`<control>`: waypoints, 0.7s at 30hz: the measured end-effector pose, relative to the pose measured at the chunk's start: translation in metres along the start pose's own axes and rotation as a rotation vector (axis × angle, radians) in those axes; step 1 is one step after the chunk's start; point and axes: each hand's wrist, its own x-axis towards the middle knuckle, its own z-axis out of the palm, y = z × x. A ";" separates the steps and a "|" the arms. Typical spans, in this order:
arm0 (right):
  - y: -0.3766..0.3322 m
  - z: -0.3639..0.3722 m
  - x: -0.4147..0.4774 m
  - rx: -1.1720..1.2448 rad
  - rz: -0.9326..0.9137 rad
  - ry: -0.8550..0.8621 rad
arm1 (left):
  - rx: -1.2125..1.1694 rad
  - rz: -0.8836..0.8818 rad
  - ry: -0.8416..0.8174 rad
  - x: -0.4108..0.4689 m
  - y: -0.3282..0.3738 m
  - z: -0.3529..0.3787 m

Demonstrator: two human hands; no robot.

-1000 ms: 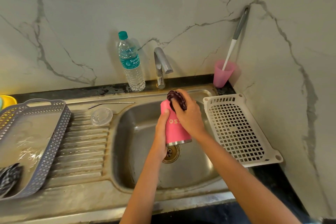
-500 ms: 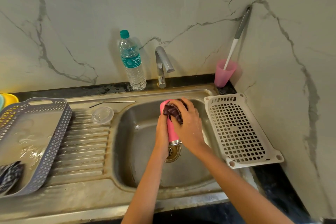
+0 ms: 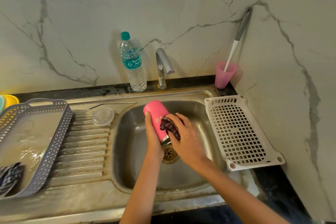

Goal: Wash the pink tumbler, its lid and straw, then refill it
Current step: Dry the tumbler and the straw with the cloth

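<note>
You hold the pink tumbler (image 3: pixel 154 114) over the sink (image 3: pixel 181 178), cloth against it.
Your left hand (image 3: pixel 152 138) grips the tilted tumbler above the sink's drain, steel rim down. Your right hand (image 3: pixel 185 138) clutches a dark cloth (image 3: pixel 169 127) against its side. The lid (image 3: pixel 103 116) and straw (image 3: pixel 112 103) lie left of the sink bowl.

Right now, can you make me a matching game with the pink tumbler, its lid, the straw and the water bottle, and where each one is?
Things:
1. pink tumbler
2. clear lid
3. metal straw
4. water bottle

Places:
A. standing beside the tap
B. lying flat on the ribbed drainboard
C. held over the sink basin, rubbed with a dark cloth
D. lying along the sink's back edge, behind the lid

Pairs: 1-C, 2-B, 3-D, 4-A.
</note>
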 end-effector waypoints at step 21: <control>0.016 -0.006 0.034 0.420 0.171 0.052 | 0.275 0.110 0.055 -0.002 0.004 0.004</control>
